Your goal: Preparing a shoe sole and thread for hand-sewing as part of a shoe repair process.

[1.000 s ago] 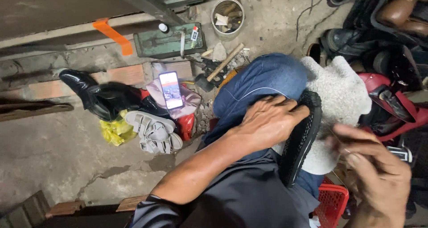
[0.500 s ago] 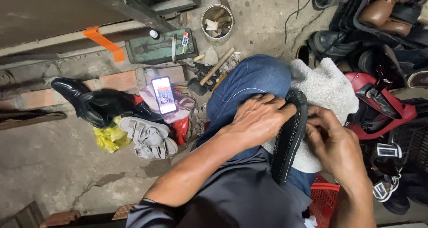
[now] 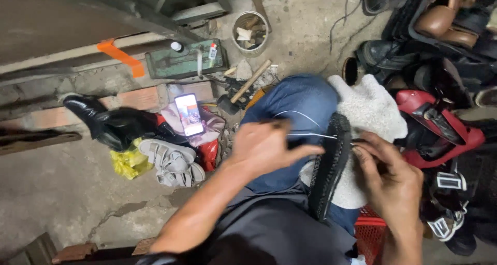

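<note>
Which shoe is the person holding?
The black shoe on the lap, gripped between both hands; the other shoes lie on the floor.

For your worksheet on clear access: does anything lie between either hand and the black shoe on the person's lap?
Nothing visible does. The left hand and right hand flank the black shoe closely; only thin white thread runs between them.

A cobbler's floor workshop: heaped worn shoes (image 3: 445,32), hammer (image 3: 243,89), glue bottles (image 3: 212,51), bare cracked concrete floor (image 3: 57,192)
</note>
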